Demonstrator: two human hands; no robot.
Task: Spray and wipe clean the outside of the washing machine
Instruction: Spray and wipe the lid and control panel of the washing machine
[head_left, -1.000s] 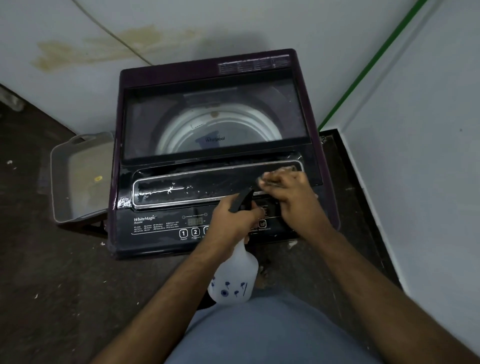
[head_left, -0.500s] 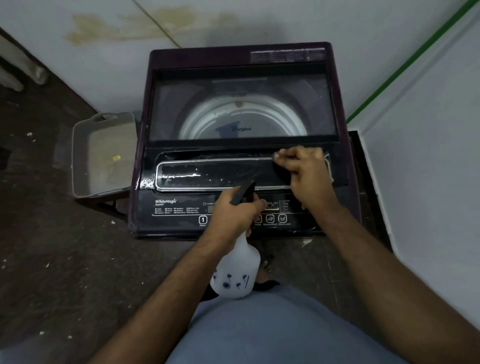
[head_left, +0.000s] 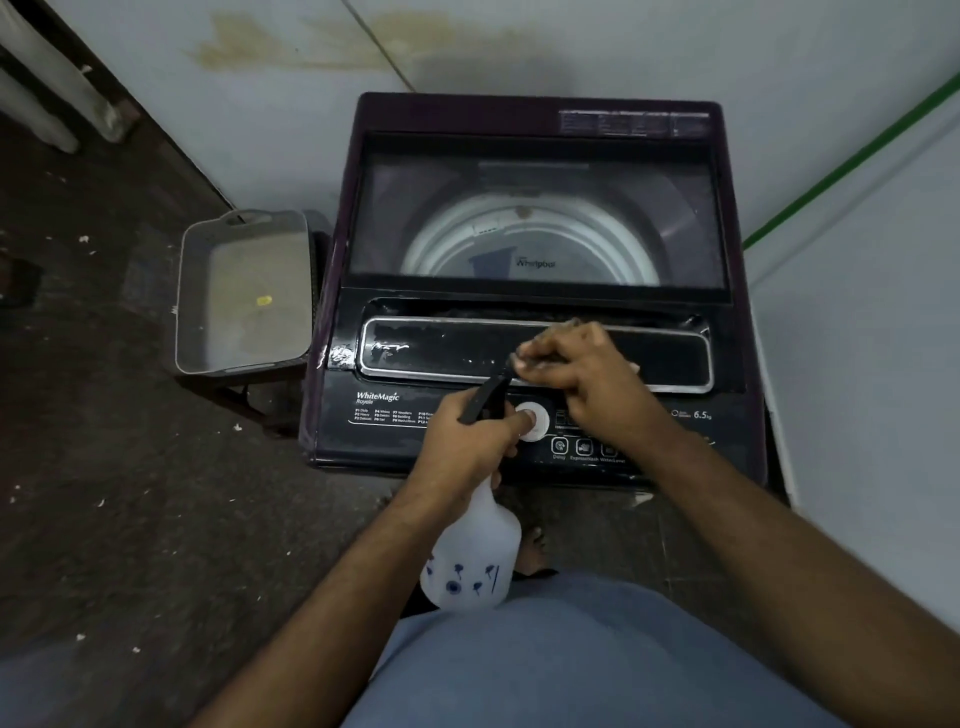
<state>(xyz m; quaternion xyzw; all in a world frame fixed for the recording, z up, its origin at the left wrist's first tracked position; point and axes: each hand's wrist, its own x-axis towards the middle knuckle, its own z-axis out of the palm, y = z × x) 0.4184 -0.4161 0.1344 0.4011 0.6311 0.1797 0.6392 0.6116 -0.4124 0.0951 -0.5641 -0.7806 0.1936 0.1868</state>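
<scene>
The dark purple top-load washing machine (head_left: 535, 111) stands against the wall, its glass lid (head_left: 535, 228) closed over the drum. My right hand (head_left: 587, 374) presses a small pale cloth (head_left: 576, 328), mostly hidden under the fingers, on the wet chrome-framed black panel (head_left: 431, 348) behind the controls. My left hand (head_left: 467, 441) grips the black trigger head of a translucent white spray bottle (head_left: 472, 556). The bottle hangs below the front edge of the machine. Its nozzle points toward my right hand.
A grey plastic tub (head_left: 244, 291) sits on a low stand to the left of the machine. White walls close in behind and on the right, with a green pipe (head_left: 852, 156) in the corner. My bare foot (head_left: 530, 551) stands on the dark, speckled floor.
My right hand has slid left along the framed panel, from its right end toward the middle. My left hand stays over the controls with the bottle. My head has shifted left.
</scene>
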